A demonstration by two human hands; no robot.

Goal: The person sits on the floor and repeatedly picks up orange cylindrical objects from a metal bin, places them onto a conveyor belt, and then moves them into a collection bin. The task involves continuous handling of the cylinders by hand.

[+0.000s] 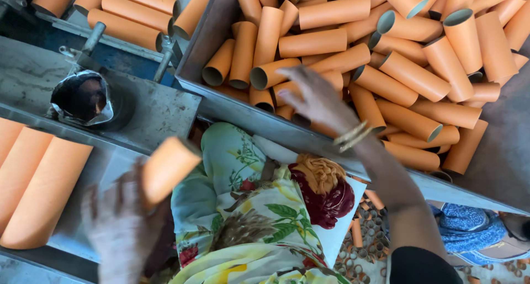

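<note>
Far left: three orange cardboard tubes [33, 179] lie side by side on a grey metal tray [105, 168], long axes running lower-left to upper-right, ends cut off by the frame edge.

Left hand [118, 226], lower left, motion-blurred. Back of hand faces the camera, fingers curled round the lower end of one orange tube [168, 168]. Tube axis tilts from the hand up and to the right; its free end points at the upper right, toward the bin. Tube sits above the tray edge, clear of the three lying tubes.

Above that: a foil-lined round opening [83, 99] in the grey tabletop [160, 110], well apart from the held tube. Top left, more tubes stacked on a blue frame [118, 55], axes near horizontal.

Centre bottom: floral cloth [243, 206] with a dark red and mustard bundle [323, 190] on it, below the bin wall.

Right hand [314, 99] reaches over the near wall of the grey metal bin [204, 46], arm coming in from the lower right, forearm straight, gold bangles [353, 135] at the wrist. Palm down, fingers spread and partly open, hovering on top of the tube pile [397, 57]; fingertips are at a tube lying across the pile, blurred, cannot tell whether they grip it. Pile is jumbled: axes mixed, many running upper-left to lower-right, several open ends facing left.

Bottom right: small tube ends [364, 251] packed upright, and a blue patterned cloth [469, 229].
</note>
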